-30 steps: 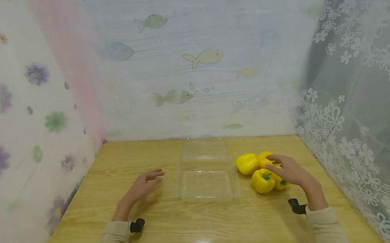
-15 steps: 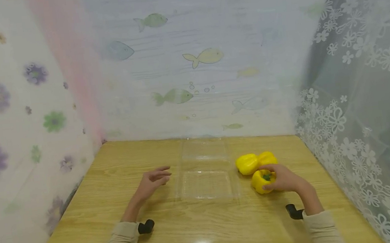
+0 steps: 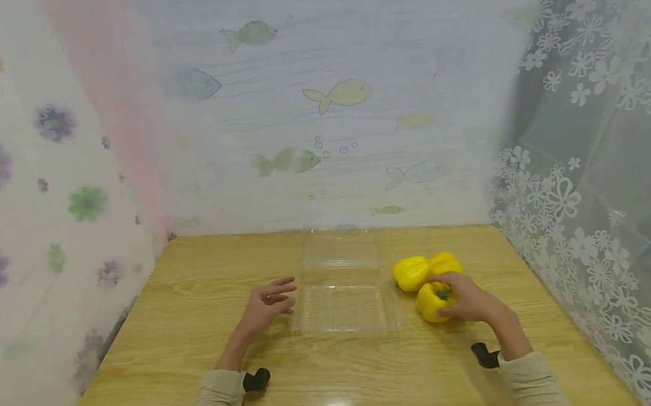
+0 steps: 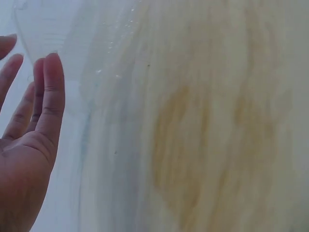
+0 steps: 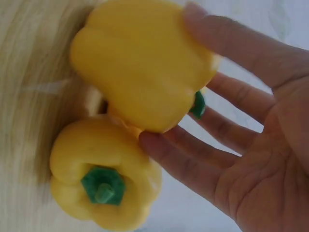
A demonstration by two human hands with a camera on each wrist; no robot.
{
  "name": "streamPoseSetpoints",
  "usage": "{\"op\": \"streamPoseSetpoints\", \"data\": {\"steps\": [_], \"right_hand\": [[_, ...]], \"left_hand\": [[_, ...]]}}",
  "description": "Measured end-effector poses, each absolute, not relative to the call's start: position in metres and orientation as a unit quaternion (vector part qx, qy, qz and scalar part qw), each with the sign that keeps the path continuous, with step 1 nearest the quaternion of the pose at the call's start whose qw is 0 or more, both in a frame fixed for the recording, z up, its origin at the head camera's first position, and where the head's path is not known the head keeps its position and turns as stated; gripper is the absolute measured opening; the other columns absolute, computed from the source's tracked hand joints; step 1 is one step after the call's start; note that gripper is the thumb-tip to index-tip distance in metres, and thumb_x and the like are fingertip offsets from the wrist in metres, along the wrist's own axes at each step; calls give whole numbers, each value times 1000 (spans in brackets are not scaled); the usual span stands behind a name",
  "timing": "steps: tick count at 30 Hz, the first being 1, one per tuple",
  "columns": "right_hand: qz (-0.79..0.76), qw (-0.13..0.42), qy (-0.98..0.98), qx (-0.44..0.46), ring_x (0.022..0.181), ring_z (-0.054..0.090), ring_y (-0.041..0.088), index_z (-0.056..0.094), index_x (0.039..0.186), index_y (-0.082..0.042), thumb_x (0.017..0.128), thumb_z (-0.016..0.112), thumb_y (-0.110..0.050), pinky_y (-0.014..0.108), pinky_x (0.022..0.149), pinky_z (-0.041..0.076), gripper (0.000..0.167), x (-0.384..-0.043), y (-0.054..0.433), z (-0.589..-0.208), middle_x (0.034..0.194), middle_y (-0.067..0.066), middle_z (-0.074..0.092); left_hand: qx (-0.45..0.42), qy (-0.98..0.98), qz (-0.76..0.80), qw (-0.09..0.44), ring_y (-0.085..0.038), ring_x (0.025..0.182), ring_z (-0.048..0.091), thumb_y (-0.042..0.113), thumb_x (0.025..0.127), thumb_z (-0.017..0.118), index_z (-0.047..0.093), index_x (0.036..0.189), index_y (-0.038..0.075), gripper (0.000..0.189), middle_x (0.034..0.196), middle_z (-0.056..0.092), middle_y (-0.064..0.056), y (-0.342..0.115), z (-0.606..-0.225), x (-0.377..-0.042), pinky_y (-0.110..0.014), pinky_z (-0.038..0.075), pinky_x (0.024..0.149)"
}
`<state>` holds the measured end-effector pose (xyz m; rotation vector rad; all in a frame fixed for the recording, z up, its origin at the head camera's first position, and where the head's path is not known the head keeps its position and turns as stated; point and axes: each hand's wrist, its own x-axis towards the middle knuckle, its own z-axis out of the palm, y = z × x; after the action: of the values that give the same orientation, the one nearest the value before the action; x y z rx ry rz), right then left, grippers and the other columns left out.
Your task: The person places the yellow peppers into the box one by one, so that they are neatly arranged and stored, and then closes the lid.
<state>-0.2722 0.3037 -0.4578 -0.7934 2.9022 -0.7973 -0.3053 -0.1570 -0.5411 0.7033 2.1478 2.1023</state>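
Observation:
My right hand [image 3: 470,299] pinches a yellow bell pepper [image 3: 429,303] between thumb and fingers, right of the container. In the right wrist view that pepper [image 5: 140,58] is large, its green stem towards the palm. Another yellow pepper [image 5: 101,159] lies just beside it, stem showing. Behind, two more peppers [image 3: 410,273] touch each other; one beyond the right hand is almost wholly hidden. My left hand [image 3: 262,312], fingers loosely extended and holding nothing, is by the left edge of a clear plastic clamshell container [image 3: 341,287]. The left wrist view shows its transparent corner [image 4: 108,46] past the fingertips.
The container's lid [image 3: 339,249] lies folded back towards the rear wall on the wooden table [image 3: 321,377]. Patterned sheets hang at the back [image 3: 317,130] and both sides. A black camera mount [image 3: 256,379] sticks out from each sleeve.
My right hand came down to the front pepper and took hold of it, then shifted it slightly left. My left hand moved right, up to the container's left edge.

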Motion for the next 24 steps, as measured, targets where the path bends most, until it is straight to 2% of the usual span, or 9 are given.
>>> {"op": "streamPoseSetpoints", "data": {"steps": [4,6,9,14,17,19,24], "right_hand": [[-261,22,935,-238,128,49,52,54,137,12,90,79,-21,64,102,43,62,-272,301,-461,137,32,54],[-267,22,937,-226,130,46,53,51,141,11,92,77,-24,65,104,42,66,-271,300,-463,141,34,51],[-288,23,933,-216,135,41,55,43,147,12,96,73,-25,66,105,40,70,-270,299,-467,148,36,44],[-324,36,925,-194,135,38,54,37,152,8,99,68,-23,68,104,39,69,-268,299,-479,150,35,39],[-340,37,921,-185,136,39,53,37,152,6,99,69,-23,67,105,40,68,-269,300,-485,150,34,38],[-352,37,917,-185,137,39,53,36,151,8,99,69,-23,66,106,40,69,-270,302,-488,152,35,37],[-367,35,910,-190,138,38,54,33,150,13,101,66,-22,64,108,40,69,-272,302,-490,153,37,34]], "left_hand": [[222,708,670,16,-19,98,66,3,97,67,54,133,-19,45,154,37,-35,-154,-545,-305,-33,61,80],[223,708,670,11,-14,95,65,3,97,68,55,134,-19,45,153,38,-35,-153,-545,-305,-32,61,79],[226,709,668,4,-16,92,65,3,97,67,55,134,-18,44,153,39,-34,-150,-544,-307,-31,61,76],[229,712,664,3,-36,89,64,-3,97,63,54,135,-17,41,153,40,-33,-146,-548,-307,-31,59,71],[225,707,670,5,-40,89,63,-6,97,61,54,135,-17,40,153,40,-33,-144,-550,-308,-30,58,70],[220,700,679,8,-36,86,63,-6,97,61,53,135,-18,41,153,39,-33,-143,-550,-308,-29,58,70],[211,694,688,6,-15,81,62,-2,98,63,53,135,-19,42,154,39,-33,-140,-547,-307,-28,57,69]]}}
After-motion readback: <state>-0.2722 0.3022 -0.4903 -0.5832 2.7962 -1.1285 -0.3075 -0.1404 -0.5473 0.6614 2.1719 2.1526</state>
